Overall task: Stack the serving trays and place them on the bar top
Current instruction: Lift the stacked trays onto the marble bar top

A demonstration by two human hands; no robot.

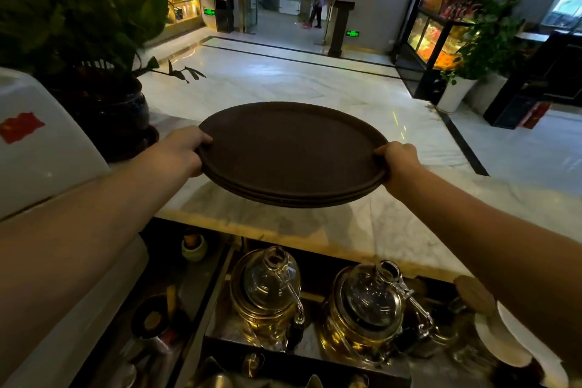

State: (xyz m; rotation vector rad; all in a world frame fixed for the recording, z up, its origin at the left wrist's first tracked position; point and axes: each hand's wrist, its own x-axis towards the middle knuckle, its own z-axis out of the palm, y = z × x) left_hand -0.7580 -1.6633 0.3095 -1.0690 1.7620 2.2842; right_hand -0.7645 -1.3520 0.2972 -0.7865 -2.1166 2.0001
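Observation:
A stack of round dark brown serving trays (291, 151) hangs level a little above the pale marble bar top (362, 224). Two or three rims show at the stack's near edge. My left hand (184, 149) grips the stack's left rim, thumb on top. On the opposite side my right hand (398, 162) holds the right rim the same way. A faint shadow of the trays lies on the marble under them.
A large potted plant (104, 98) stands on the bar at the left, beside a white appliance (41, 148). Below the bar's near edge are two glass teapots (271, 293) on warmers, cups and white plates (516, 343). Beyond lies an open marble lobby floor.

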